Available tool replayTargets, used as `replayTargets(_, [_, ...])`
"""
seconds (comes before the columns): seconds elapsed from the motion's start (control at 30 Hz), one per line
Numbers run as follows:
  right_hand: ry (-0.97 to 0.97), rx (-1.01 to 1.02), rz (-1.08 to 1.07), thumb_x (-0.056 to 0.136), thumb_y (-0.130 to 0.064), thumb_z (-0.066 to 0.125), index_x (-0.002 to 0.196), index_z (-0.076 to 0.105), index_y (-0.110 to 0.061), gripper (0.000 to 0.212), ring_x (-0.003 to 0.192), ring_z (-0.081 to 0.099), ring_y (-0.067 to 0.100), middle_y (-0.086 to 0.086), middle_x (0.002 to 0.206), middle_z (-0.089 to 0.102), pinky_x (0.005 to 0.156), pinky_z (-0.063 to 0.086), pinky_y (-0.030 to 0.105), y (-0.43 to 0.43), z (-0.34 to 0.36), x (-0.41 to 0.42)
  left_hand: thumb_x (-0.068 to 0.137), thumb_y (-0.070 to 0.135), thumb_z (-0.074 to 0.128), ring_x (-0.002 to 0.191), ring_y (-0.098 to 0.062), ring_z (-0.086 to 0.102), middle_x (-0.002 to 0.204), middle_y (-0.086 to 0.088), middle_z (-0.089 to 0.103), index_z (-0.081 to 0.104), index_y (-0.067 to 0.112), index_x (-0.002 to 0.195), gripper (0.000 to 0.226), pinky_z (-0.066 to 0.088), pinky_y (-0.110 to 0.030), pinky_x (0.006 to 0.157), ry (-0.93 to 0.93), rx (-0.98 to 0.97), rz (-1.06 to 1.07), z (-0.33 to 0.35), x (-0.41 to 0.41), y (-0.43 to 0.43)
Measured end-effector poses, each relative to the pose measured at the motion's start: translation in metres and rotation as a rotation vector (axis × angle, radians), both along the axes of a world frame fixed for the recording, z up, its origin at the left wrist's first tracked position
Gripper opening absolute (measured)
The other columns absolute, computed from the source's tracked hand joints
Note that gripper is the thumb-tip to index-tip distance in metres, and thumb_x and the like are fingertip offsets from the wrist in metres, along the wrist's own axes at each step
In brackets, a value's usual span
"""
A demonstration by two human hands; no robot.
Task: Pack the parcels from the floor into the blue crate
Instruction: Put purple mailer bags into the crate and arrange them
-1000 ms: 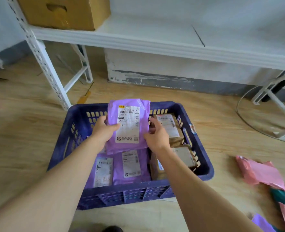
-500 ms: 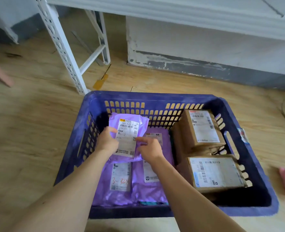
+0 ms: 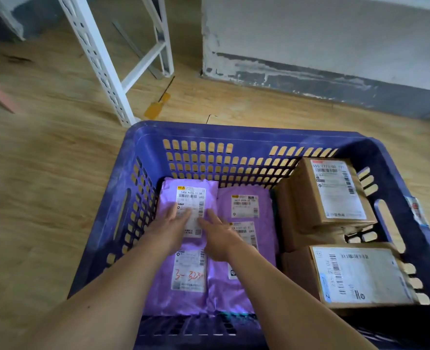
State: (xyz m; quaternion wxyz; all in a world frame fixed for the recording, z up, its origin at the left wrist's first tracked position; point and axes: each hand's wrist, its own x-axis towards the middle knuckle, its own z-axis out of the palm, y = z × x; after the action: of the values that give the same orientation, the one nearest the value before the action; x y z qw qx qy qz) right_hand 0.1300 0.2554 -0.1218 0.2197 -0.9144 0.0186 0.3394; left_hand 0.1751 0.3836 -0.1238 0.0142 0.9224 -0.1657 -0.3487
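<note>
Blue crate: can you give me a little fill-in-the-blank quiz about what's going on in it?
1. The left hand and right hand press flat on a ____ mailer bag.
2. The cardboard boxes sit in the ____ side of the blue crate.
3. The handwriting on the near-left bag label is ____.
Missing: purple; right; red.

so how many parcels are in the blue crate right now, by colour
purple mailer bags: 4
brown cardboard boxes: 2 with labels showing; the brown beneath them may be more
total: 6 countable in the blue crate
</note>
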Motion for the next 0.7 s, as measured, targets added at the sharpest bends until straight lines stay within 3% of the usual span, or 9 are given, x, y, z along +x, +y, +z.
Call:
replayTargets(0.13, [0.007,-0.071,0.084,0.089,-0.011,0.054,0.149,0.018,-0.022,0.071,0.144,0.008,0.031,0.002,0.158,-0.001,0.115,0.023,0.049,-0.004,-0.010,0.003,0.088,-0.004,0.048,0.146,-0.030,-0.010,0.154,-0.005,-0.028,-0.011,0.030,0.150,0.092,0.025,-0.044,0.115,0.029,0.052,-0.022,-0.002,0.004,-0.005])
replayTargets(0.33, [0.032,-0.052,0.037,0.089,-0.011,0.053,0.149,0.023,-0.025,0.069,0.144,0.012,0.030,0.005,0.158,0.007,0.115,0.026,0.046,-0.007,-0.007,0.008,0.093,0.007,0.044,0.145,-0.037,0.004,0.156,-0.004,-0.023,-0.010,0.032,0.150,0.082,0.031,-0.047,0.111,0.062,0.131,-0.039,-0.004,0.009,-0.007])
replayTargets(0.4, [-0.002,-0.029,-0.045,0.089,-0.009,0.051,0.148,0.027,-0.026,0.066,0.145,0.016,0.027,0.006,0.157,0.013,0.116,0.026,0.041,-0.012,0.000,0.007,0.093,0.008,0.044,0.142,-0.038,0.017,0.159,-0.006,-0.011,-0.002,0.031,0.151,0.078,0.034,-0.048,0.109,0.038,0.123,-0.037,0.001,0.010,-0.008])
replayTargets(0.5, [-0.092,-0.040,-0.094,0.091,-0.009,0.050,0.142,0.039,-0.020,0.054,0.140,0.026,0.023,0.010,0.149,0.032,0.113,0.027,0.031,-0.025,0.019,0.001,0.092,0.016,0.050,0.132,-0.029,0.039,0.151,-0.005,0.024,0.019,0.025,0.149,0.066,0.042,-0.044,0.101,-0.087,0.094,-0.071,0.009,0.013,-0.010])
replayTargets(0.57, [-0.151,-0.031,-0.154,0.090,-0.008,0.051,0.139,0.045,-0.020,0.051,0.135,0.035,0.024,0.009,0.142,0.041,0.108,0.032,0.030,-0.033,0.033,-0.005,0.091,0.014,0.050,0.128,-0.024,0.043,0.144,-0.003,0.040,0.033,0.022,0.144,0.056,0.046,-0.041,0.097,-0.203,0.046,-0.062,0.017,0.015,-0.014])
replayTargets(0.7, [-0.276,-0.006,-0.270,0.083,-0.007,0.055,0.130,0.055,-0.022,0.049,0.127,0.044,0.028,0.008,0.135,0.050,0.100,0.042,0.034,-0.045,0.062,-0.018,0.093,0.020,0.048,0.131,-0.023,0.041,0.143,-0.002,0.042,0.041,0.022,0.140,0.048,0.041,-0.037,0.097,-0.300,-0.030,-0.081,0.038,0.008,-0.030])
